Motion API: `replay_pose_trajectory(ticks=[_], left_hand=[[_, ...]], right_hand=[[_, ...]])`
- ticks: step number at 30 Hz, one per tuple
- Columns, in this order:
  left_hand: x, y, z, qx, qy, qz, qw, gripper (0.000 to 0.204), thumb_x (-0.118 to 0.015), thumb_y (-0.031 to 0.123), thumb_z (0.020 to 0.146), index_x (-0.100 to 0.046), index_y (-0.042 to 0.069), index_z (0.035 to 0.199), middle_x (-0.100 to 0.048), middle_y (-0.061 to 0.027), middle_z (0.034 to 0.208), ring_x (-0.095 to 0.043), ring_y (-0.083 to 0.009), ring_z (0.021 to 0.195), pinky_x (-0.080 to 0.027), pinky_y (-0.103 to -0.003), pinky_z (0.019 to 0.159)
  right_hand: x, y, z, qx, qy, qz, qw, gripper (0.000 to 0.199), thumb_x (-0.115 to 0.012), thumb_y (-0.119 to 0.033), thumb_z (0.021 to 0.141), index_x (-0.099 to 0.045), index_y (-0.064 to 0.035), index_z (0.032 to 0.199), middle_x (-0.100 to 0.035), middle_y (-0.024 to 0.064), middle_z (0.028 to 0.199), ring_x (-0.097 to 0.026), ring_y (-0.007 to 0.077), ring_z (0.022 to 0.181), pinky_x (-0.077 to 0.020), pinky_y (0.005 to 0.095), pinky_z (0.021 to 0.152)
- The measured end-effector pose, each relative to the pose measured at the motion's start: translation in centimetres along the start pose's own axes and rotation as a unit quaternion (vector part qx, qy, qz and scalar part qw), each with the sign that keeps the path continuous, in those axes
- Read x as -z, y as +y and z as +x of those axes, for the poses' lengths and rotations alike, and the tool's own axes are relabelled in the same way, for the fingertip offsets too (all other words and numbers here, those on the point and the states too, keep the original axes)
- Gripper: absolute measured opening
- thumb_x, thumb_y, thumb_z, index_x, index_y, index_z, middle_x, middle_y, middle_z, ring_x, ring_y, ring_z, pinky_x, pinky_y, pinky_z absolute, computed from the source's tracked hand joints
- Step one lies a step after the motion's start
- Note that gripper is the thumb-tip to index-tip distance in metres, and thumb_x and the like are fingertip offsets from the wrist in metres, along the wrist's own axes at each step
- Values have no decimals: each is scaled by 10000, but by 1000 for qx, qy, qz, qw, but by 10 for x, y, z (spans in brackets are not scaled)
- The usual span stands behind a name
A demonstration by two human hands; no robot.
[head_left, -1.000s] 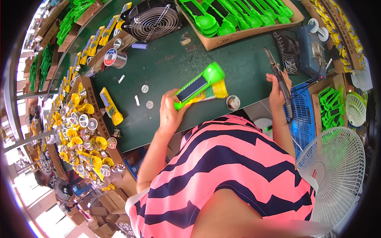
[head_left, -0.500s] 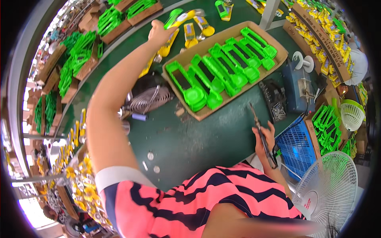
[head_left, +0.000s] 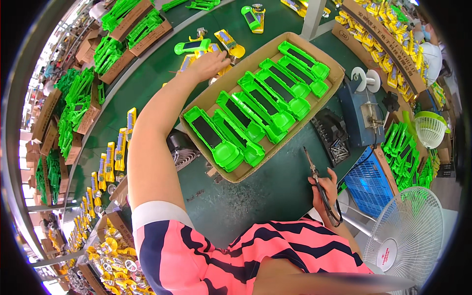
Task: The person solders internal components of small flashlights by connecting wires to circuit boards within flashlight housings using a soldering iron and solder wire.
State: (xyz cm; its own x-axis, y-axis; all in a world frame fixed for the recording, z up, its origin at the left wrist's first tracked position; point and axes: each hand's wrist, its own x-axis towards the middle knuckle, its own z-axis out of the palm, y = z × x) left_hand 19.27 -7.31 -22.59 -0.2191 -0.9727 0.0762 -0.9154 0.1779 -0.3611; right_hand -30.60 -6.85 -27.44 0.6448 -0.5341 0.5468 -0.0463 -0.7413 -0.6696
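My left hand (head_left: 210,66) reaches over the far side of the green work surface, fingers stretched out above several yellow plastic assemblies (head_left: 231,44); whatever lies under its palm is hidden. Just beyond it rests a bright green housing (head_left: 191,46). In my right hand (head_left: 325,191) is a soldering iron (head_left: 315,172), its thin tip pointing up and away from me over the surface. Between the hands stands a shallow cardboard box (head_left: 268,160), holding several green housings (head_left: 268,98) with dark panels in rows.
A blue machine (head_left: 361,115) with a white spool (head_left: 366,78) stands right of the box, beside a black tray of screws (head_left: 338,150). Nearer are a blue basket (head_left: 366,182) and a white fan (head_left: 403,241). A metal coil stand (head_left: 182,150) is partly hidden by the box.
My left hand has let go of a green-and-yellow piece and come nearer, to the yellow assemblies. The view has shifted; the soldering iron stays in my right hand.
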Motion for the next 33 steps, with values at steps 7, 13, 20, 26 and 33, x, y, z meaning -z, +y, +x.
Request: replay_pose_trajectory(ticks=[7,13,20,26,33], left_hand=[[113,1,9,153,95,0,984,374,-644,166,659,-462,82,975,-554,-115,820,-576,-294,736,-463,-391,640],[269,107,-26,102,71,134,983,384,-627,197,657,-446,94,980,-496,-90,619,-528,-257,502,-437,-350,478],[265,333,-113,22,-155,116,981,175,-570,148,682,-530,56,826,-527,-44,624,-527,-171,497,-403,-354,448],[184,414,-151,118,-249,33,961,177,-571,166,699,-527,64,837,-544,-54,702,-562,-192,608,-426,-367,536],[215,381,-199,413,174,-356,820,204,-669,67,654,-619,45,851,-563,-92,855,-528,-259,774,-428,-358,695]], right_hand=[[1,-2,3,19,2,-16,1000,108,-564,-93,803,-551,-22,883,-652,66,772,-599,188,646,-306,452,956],[-7,-14,35,-62,56,311,947,263,-557,-42,795,-498,-42,1051,-629,87,822,-605,204,757,-285,437,981],[-41,-22,164,123,-131,-84,980,477,-592,-81,749,-353,-151,1156,-610,98,843,-596,296,831,-204,610,953],[-89,0,190,83,-184,-182,962,302,-444,-156,816,-372,-155,1110,-622,148,777,-602,320,847,-169,667,921],[-42,-27,179,15,-79,80,993,505,-402,173,701,-373,-55,1150,-489,133,1145,-496,227,1109,-381,226,687]])
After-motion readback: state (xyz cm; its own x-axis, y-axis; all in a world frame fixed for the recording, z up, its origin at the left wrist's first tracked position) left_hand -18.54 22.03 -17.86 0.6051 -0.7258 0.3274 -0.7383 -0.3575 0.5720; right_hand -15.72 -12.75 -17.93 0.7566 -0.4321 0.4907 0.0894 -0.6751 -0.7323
